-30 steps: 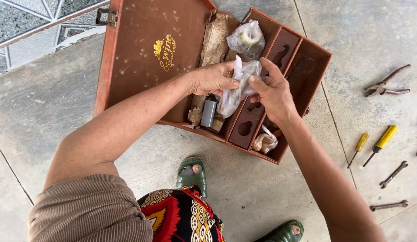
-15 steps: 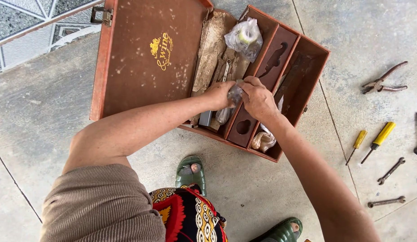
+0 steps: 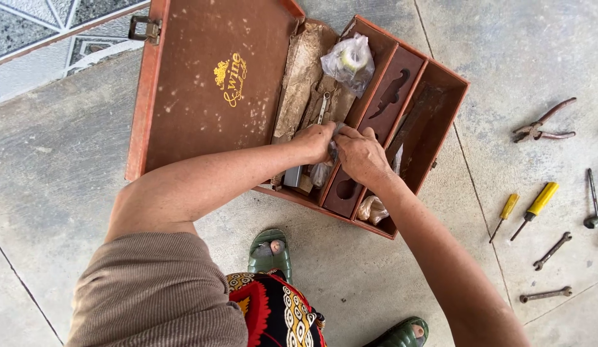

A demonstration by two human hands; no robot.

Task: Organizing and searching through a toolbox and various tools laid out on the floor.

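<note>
- At the bottom of the frame a patterned red, black and yellow garment (image 3: 273,311) and a ribbed brown sleeve (image 3: 157,295) filled the lower left, with two green sandals (image 3: 270,250) on the grey concrete floor (image 3: 350,283) just above them.
- Both forearms reached up from the lower edge and met near the middle of the frame, over the open box.
- The left hand (image 3: 315,141) was curled, its fingertips pinched together on the top of a small clear plastic bag (image 3: 322,172).
- The right hand (image 3: 360,154) lay just beside it, touching it, its fingers bent and pressed onto the same bag top; the fingertips themselves were partly hidden.
- The bag hung below the two hands in the left compartment of the rusty brown box (image 3: 434,144), next to a small grey cylinder (image 3: 293,177).
- A crumpled tan bag (image 3: 372,209) sat in the lower corner of the right compartment.
- Further up the left compartment lay a small spanner (image 3: 321,106) on torn brown paper (image 3: 302,71) and a clear bag holding a roll (image 3: 349,59).
- The open lid (image 3: 209,83) lay to the upper left, with a latch (image 3: 142,29) at its corner.
- At the right of the frame, well apart from the box, lay rusty pliers (image 3: 542,127), two yellow-handled screwdrivers (image 3: 535,209) and two spanners (image 3: 551,250).
</note>
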